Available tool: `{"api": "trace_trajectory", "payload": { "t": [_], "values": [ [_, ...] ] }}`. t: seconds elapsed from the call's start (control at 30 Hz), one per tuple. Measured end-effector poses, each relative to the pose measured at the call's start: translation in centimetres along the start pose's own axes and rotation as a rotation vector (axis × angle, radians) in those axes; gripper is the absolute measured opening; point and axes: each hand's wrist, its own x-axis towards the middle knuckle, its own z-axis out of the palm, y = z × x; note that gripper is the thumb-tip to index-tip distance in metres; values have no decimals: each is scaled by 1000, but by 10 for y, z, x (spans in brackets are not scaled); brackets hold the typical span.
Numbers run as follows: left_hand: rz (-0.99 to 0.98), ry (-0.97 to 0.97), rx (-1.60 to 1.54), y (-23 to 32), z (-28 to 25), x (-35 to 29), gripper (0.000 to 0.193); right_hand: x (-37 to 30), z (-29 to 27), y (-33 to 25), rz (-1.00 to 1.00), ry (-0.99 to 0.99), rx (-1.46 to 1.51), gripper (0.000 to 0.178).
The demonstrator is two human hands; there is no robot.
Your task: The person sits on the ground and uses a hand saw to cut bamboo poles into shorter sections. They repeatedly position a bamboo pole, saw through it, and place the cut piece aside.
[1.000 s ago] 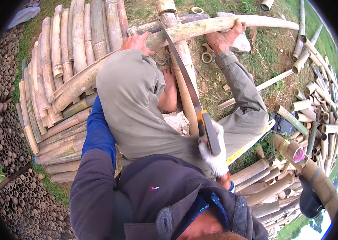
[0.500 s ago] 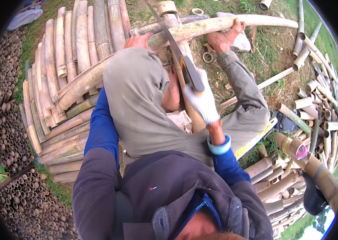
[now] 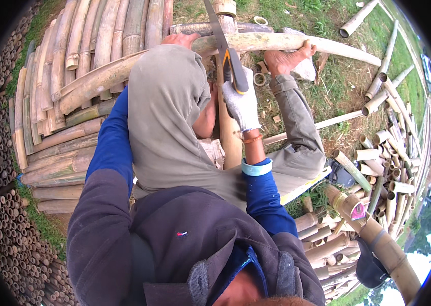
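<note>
My right hand (image 3: pixel 242 104), in a pale work glove, is wrapped tight around the black and yellow handle of the handsaw (image 3: pixel 225 48), whose blade runs up and away from me and crosses the long bamboo pole (image 3: pixel 256 43). That pole lies crosswise in front of me, its long axis running left to right, the right end curving out over the grass (image 3: pixel 338 86); my bare foot (image 3: pixel 287 58) rests against it just right of the blade. I judge the pole stiff, hollow and fairly light, with a smooth skin that may roll, so it wants holding close beside the blade. My left hand (image 3: pixel 180 39) lies on the pole left of the saw, mostly behind my knee; I cannot tell how far it is closed. Stacked bamboo poles (image 3: pixel 73 102) lie to my left, short cut pieces (image 3: pixel 383 153) to my right.
</note>
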Motion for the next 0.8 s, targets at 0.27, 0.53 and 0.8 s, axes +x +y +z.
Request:
{"api": "trace_trajectory", "payload": {
  "t": [0.27,0.53,0.8],
  "values": [
    [-26,-185,-55,1,-16,7,83,-162,-77,-48,-47,-100,-179,60],
    [-8,-125,-23,0,-5,15,82,51,9,12,-205,40,-50,38],
    [26,-189,-123,12,13,22,79,-168,-63,-35,99,-13,-191,61]
  ]
}}
